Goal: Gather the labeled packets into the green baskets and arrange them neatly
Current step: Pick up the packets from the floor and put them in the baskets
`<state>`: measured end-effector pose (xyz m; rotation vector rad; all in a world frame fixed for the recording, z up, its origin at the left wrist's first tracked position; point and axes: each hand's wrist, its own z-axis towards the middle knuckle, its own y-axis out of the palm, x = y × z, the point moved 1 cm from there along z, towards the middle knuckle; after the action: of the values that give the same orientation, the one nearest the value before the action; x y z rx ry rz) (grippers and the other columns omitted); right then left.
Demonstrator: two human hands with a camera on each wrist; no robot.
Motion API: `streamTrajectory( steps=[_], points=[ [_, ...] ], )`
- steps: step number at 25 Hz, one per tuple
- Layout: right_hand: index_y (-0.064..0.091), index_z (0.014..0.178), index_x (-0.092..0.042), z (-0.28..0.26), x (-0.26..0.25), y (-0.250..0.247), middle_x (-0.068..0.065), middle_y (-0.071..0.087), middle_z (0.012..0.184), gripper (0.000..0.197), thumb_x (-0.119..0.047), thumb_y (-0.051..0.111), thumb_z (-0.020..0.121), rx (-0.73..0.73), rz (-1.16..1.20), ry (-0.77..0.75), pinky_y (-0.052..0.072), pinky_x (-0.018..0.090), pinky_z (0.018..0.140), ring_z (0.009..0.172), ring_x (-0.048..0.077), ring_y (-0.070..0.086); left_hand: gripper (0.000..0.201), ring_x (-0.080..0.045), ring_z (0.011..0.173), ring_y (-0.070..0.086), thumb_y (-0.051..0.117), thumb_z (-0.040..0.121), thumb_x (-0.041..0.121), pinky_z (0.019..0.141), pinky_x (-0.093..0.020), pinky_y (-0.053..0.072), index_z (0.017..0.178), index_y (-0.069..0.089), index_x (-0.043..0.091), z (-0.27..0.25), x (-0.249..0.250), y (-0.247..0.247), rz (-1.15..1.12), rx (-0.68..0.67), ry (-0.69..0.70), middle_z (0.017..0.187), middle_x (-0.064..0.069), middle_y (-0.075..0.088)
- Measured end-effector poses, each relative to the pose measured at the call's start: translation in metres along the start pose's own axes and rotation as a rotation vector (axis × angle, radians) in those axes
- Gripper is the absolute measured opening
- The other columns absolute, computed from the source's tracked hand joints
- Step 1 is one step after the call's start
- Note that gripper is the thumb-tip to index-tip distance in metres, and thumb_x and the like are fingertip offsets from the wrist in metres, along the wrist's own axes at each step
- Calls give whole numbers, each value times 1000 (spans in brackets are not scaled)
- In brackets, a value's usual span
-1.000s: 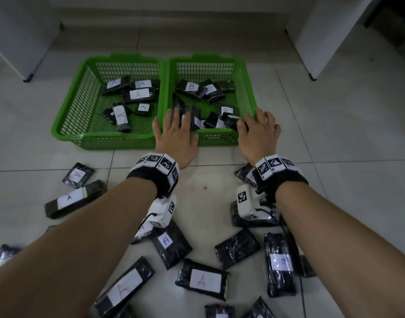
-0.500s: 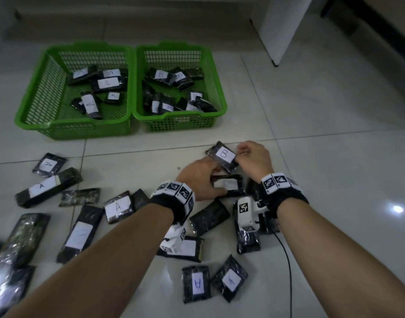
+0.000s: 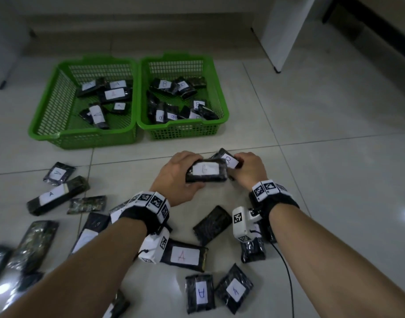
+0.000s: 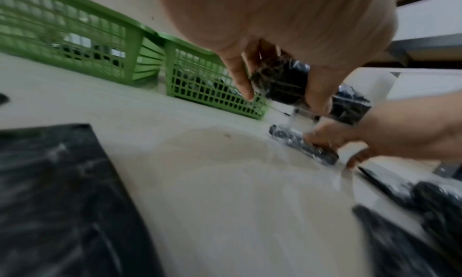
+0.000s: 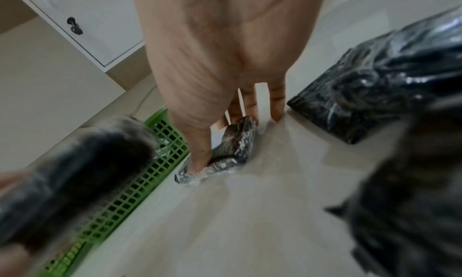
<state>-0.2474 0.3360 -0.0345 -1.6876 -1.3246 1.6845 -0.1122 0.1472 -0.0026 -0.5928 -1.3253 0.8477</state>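
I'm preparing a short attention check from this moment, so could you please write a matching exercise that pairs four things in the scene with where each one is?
Things:
1. larger B packet
2. smaller B packet
3. left green basket
4. right green basket

Places or states:
a. holds packets labelled A
b. gripped by the left hand
c. holds packets labelled B
d. pinched by the right hand, low at the floor

Pairs: 1-b, 2-d, 3-a, 4-c
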Motion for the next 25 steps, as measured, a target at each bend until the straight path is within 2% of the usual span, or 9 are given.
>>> streamTrajectory(
  steps=[3,6,9,11,15,18,21,23,25],
  points=[
    [67,89,-12,-5,-5,1,9,67,89,43,-47,79,67,104,-11,0,43,30,65,84,30,65,66,-16,119,52,79,76,39,104,-30,43,133,54,19,12,-5,-25,6,145,-53,131,2,55],
    [62,84,-11,-10,-21,-1,8,68,81,25,-26,79,72,175,62,-59,42,28,62,75,29,64,67,-17,125,47,78,78,40,108,-33,40,136,51,20,32,-11,-47,80,153,-108,136,3,51],
    [62,83,-16,-12,-42,-19,-1,67,74,21,-17,79,70,330,390,-68,51,29,58,67,18,64,68,-19,128,44,76,81,39,108,-34,39,140,47,19,53,-19,-74,161,132,-140,139,1,47],
    [66,93,-14,-8,-59,-38,-7,68,82,23,-9,76,73,461,579,-102,57,27,62,73,6,66,69,-22,128,44,73,84,40,107,-38,41,142,43,17,68,-26,-96,233,90,-152,139,-2,46],
    [60,114,-10,20,-110,-64,-3,68,94,34,1,67,83,467,813,-122,52,13,59,74,-3,66,72,-30,132,41,63,91,47,109,-42,39,147,35,11,105,-43,-137,355,-3,-178,142,-9,43],
    [56,112,-21,47,-142,-48,-3,70,99,36,-6,73,85,397,740,-195,55,17,68,79,-2,66,74,-31,135,38,56,95,50,111,-42,36,150,29,10,133,-51,-160,454,-105,-65,148,-10,37],
    [67,104,-22,70,-157,-24,-6,70,98,19,-17,76,88,356,575,-237,53,26,74,81,7,64,72,-30,130,43,50,96,52,106,-41,40,150,28,8,144,-52,-167,520,-124,47,146,-10,38],
    [70,112,-15,82,-164,-8,-1,70,99,21,-19,73,92,299,482,-246,45,23,75,82,12,61,71,-31,124,48,46,97,54,100,-43,45,147,30,7,144,-62,-160,556,-119,30,142,-11,41],
    [70,116,-7,91,-164,7,9,73,102,23,-17,67,95,244,291,-305,43,27,79,93,25,63,69,-32,117,53,37,97,59,94,-45,48,142,34,7,137,-77,-143,594,-109,-57,135,-12,46]
  ],
)
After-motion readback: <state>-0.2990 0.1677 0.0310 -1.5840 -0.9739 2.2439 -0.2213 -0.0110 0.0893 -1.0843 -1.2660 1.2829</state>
